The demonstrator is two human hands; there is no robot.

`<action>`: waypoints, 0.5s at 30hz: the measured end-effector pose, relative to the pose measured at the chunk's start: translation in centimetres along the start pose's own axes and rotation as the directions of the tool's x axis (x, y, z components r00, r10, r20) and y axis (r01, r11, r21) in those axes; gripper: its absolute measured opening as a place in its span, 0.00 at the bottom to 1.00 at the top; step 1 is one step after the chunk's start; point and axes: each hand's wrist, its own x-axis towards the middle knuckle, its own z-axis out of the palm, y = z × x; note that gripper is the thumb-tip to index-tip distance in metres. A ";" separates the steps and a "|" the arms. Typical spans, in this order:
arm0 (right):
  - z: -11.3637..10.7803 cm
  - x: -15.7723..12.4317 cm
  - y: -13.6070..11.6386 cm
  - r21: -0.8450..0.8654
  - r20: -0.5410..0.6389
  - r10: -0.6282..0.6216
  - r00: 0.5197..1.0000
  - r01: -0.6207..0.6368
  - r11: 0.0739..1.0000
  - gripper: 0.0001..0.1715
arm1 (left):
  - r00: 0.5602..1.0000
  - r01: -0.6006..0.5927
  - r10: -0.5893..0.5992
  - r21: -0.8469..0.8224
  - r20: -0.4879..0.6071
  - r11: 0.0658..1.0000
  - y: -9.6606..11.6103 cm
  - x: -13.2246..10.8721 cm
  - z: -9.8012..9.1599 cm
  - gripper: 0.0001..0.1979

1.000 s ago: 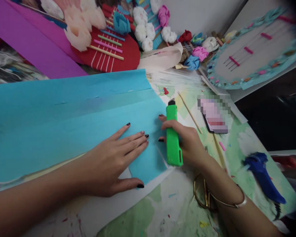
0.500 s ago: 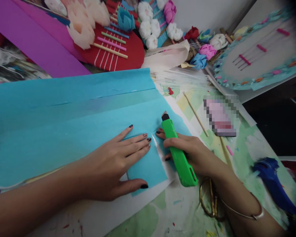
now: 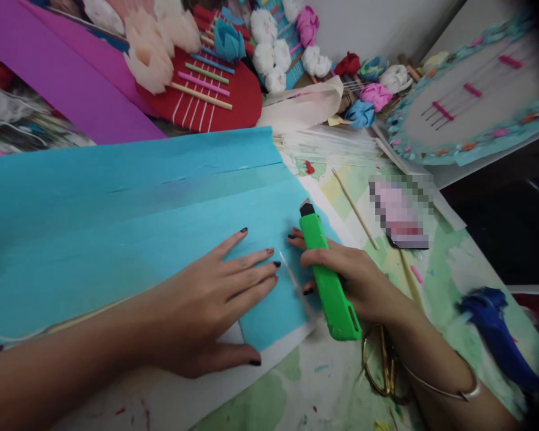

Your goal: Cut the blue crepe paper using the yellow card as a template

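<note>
Left hand (image 3: 206, 305): lies palm down on the blue crepe paper (image 3: 117, 221) with the fingers spread and straight. It presses the sheet flat and grips nothing.
Right hand (image 3: 354, 281): closed in a fist around the green cutter (image 3: 327, 275), with its fingertips resting on the paper's end.
Hands together or apart: close side by side with a narrow gap between the fingertips, not touching.
Green cutter: sits tilted in the right hand. Its black tip points away from the person, just past the left fingertips, and its butt end sticks out of the fist toward the person.
Blue crepe paper: lies under the left hand and spreads far out to that hand's side. Its short end lies between the two hands, where a thin pale slit (image 3: 291, 275) shows.
White sheet (image 3: 197, 395): lies under the paper and shows just nearer the person than the left thumb.
Scissors (image 3: 377, 365): gold-handled, lying beneath the right wrist.
Wooden stick (image 3: 354, 209): lies beyond the right hand, apart from it.
Blue tool (image 3: 494, 335): outside the right forearm, blurred.
Beyond both hands: purple paper (image 3: 63, 72), a red board (image 3: 233, 102) and paper flowers (image 3: 269, 57).
</note>
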 end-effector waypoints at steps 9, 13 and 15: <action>-0.1 -0.1 0.4 -0.007 0.012 0.079 0.997 -0.079 0.997 0.15 | 0.974 -0.097 0.129 0.170 -0.184 0.981 0.9 0.3 1.0 0.15; -0.2 0.0 0.3 0.004 -0.009 0.069 0.998 -0.069 0.998 0.15 | 0.931 0.036 -0.027 0.018 -0.364 0.999 0.2 0.0 1.1 0.15; -0.2 0.1 0.2 0.002 -0.013 0.062 0.998 -0.062 0.998 0.15 | 0.905 0.193 -0.241 -0.168 -0.350 0.967 -0.3 0.2 0.2 0.11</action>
